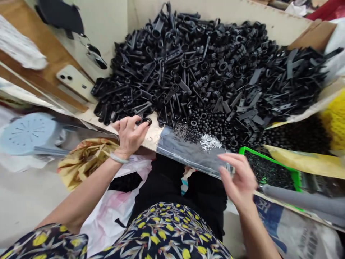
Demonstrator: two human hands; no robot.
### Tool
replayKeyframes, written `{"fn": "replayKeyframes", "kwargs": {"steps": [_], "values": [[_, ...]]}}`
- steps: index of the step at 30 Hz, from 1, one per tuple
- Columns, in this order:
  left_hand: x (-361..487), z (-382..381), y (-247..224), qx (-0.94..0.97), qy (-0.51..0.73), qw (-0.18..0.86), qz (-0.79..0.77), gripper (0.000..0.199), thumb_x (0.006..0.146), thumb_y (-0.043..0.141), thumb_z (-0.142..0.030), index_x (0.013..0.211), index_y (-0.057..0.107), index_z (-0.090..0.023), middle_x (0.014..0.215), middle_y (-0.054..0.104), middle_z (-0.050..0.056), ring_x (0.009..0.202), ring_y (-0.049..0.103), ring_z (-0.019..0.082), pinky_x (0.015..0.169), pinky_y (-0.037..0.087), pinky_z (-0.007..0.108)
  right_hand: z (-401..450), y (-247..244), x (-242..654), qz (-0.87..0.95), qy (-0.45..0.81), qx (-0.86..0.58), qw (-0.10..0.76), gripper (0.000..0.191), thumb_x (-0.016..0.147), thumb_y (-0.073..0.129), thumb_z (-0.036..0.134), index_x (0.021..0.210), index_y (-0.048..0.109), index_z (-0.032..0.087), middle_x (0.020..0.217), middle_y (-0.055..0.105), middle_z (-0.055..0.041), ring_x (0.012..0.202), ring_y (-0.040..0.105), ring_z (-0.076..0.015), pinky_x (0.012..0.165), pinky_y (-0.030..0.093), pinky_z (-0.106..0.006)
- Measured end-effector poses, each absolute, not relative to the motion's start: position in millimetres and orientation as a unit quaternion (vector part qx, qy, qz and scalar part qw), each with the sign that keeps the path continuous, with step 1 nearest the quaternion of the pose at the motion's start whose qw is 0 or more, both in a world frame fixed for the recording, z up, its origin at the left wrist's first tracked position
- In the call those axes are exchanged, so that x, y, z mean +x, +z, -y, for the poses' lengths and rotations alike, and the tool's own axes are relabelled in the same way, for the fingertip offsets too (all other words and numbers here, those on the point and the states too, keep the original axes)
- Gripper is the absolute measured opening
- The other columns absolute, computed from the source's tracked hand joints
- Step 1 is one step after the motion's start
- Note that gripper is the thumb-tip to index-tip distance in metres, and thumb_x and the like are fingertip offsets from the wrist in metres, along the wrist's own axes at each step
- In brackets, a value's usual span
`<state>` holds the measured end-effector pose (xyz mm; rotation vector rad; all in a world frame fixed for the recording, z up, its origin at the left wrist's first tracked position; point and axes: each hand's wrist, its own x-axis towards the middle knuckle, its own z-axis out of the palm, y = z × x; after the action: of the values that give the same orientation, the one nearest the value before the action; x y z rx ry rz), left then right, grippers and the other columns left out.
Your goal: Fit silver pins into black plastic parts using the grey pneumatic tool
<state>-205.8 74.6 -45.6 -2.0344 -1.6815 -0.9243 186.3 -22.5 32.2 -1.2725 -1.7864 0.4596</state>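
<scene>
My left hand (130,135) is at the front edge of the bench, thumb and fingers closed on a small black plastic part with a ringed end (147,121). Part of that piece is hidden by the fingers. My right hand (239,180) hovers by the edge of the dark clear-topped mat (180,145), its thumb and fingers apart and slightly blurred, with nothing visibly held. Between the hands lie a little heap of silvery pins (210,142), tiny dark pieces (183,132) and many round black beads (207,124).
A large pile of black plastic parts (172,68) fills the back of the bench. At right stand a green tray (296,180) of small dark bits and a grey rod-like handle (302,198). A white phone (74,81) leans at left, above a blue stool (29,133).
</scene>
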Motion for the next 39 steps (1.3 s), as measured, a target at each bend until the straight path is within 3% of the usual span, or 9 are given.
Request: {"fn": "replayKeyframes", "kwargs": {"steps": [3, 8, 12, 15, 19, 22, 24, 31, 39], "values": [[-201.1, -75.0, -50.9, -0.758, -0.309, 0.130, 0.560, 0.008, 0.097, 0.069, -0.033, 0.102, 0.075, -0.035, 0.126, 0.073, 0.005, 0.119, 0.058, 0.031, 0.098, 0.030, 0.053, -7.2, 2.2, 180.5, 0.778, 0.180, -0.498, 0.338, 0.014, 0.103, 0.063, 0.027, 0.113, 0.073, 0.029, 0.105, 0.074, -0.0036, 0.095, 0.070, -0.0215, 0.086, 0.053, -0.039], [-198.7, -90.2, -46.2, -0.823, -0.277, 0.041, 0.495, 0.011, 0.101, 0.063, -0.031, 0.100, 0.074, -0.033, 0.132, 0.074, 0.003, 0.127, 0.062, 0.028, 0.106, 0.031, 0.054, -39.4, -30.7, 165.2, 0.807, 0.114, -0.527, 0.242, 0.013, 0.105, 0.061, 0.031, 0.108, 0.072, 0.024, 0.095, 0.072, -0.0024, 0.080, 0.067, -0.0178, 0.080, 0.048, -0.035], [-188.4, -93.5, -35.4, -0.877, -0.233, -0.030, 0.419, 0.020, 0.106, 0.057, -0.027, 0.105, 0.074, -0.035, 0.128, 0.076, 0.001, 0.127, 0.065, 0.025, 0.115, 0.027, 0.055, -54.3, -31.1, 136.0, 0.814, 0.075, -0.511, 0.264, 0.017, 0.108, 0.056, 0.031, 0.106, 0.072, 0.024, 0.097, 0.072, -0.0031, 0.085, 0.066, -0.0182, 0.079, 0.045, -0.034], [-177.2, -93.8, -31.4, -0.892, -0.215, -0.047, 0.394, 0.022, 0.108, 0.053, -0.026, 0.107, 0.074, -0.033, 0.124, 0.077, 0.002, 0.124, 0.067, 0.023, 0.118, 0.025, 0.054, -64.9, -29.4, 108.0, 0.846, 0.047, -0.478, 0.233, 0.019, 0.109, 0.055, 0.032, 0.107, 0.072, 0.023, 0.101, 0.072, -0.0045, 0.093, 0.065, -0.0203, 0.082, 0.042, -0.036], [-164.0, -90.6, -31.9, -0.889, -0.232, -0.035, 0.394, 0.017, 0.107, 0.057, -0.036, 0.111, 0.072, -0.028, 0.112, 0.076, 0.006, 0.104, 0.068, 0.023, 0.105, 0.039, 0.047, -68.7, -32.1, 91.5, 0.859, 0.007, -0.483, 0.170, 0.020, 0.109, 0.056, 0.032, 0.105, 0.072, 0.021, 0.099, 0.069, -0.0063, 0.092, 0.062, -0.0222, 0.080, 0.039, -0.038], [-151.3, -82.3, -34.2, -0.891, -0.225, -0.037, 0.393, 0.022, 0.108, 0.054, -0.038, 0.112, 0.069, -0.022, 0.103, 0.073, 0.008, 0.093, 0.066, 0.023, 0.086, 0.045, 0.039, -62.2, -34.1, 100.3, 0.858, 0.020, -0.486, 0.163, 0.020, 0.109, 0.056, 0.031, 0.103, 0.072, 0.020, 0.098, 0.068, -0.0062, 0.091, 0.061, -0.0217, 0.080, 0.039, -0.037], [-141.7, -76.1, -35.5, -0.880, -0.220, -0.032, 0.419, 0.024, 0.109, 0.052, -0.038, 0.111, 0.067, -0.019, 0.098, 0.070, 0.008, 0.090, 0.065, 0.023, 0.082, 0.044, 0.037, -56.4, -33.1, 111.5, 0.861, 0.044, -0.478, 0.166, 0.019, 0.108, 0.058, 0.033, 0.105, 0.072, 0.021, 0.099, 0.069, -0.0056, 0.091, 0.063, -0.0213, 0.082, 0.040, -0.037], [-125.0, -68.0, -31.2, -0.830, -0.193, 0.000, 0.523, 0.030, 0.107, 0.053, -0.045, 0.106, 0.066, -0.018, 0.095, 0.067, 0.009, 0.088, 0.061, 0.027, 0.080, 0.040, 0.041, -44.9, -21.8, 150.5, 0.825, 0.129, -0.499, 0.234, 0.017, 0.108, 0.057, 0.029, 0.112, 0.072, 0.025, 0.101, 0.072, -0.0034, 0.093, 0.067, -0.0195, 0.085, 0.046, -0.035], [-122.8, -67.7, -37.0, -0.755, -0.311, -0.085, 0.572, 0.015, 0.104, 0.057, -0.028, 0.105, 0.071, -0.023, 0.116, 0.069, 0.009, 0.108, 0.064, 0.025, 0.092, 0.041, 0.041, -49.5, -19.7, 167.6, 0.798, 0.073, -0.550, 0.233, 0.013, 0.104, 0.062, 0.028, 0.100, 0.073, 0.024, 0.092, 0.072, -0.0012, 0.080, 0.065, -0.0174, 0.078, 0.044, -0.033]]}}
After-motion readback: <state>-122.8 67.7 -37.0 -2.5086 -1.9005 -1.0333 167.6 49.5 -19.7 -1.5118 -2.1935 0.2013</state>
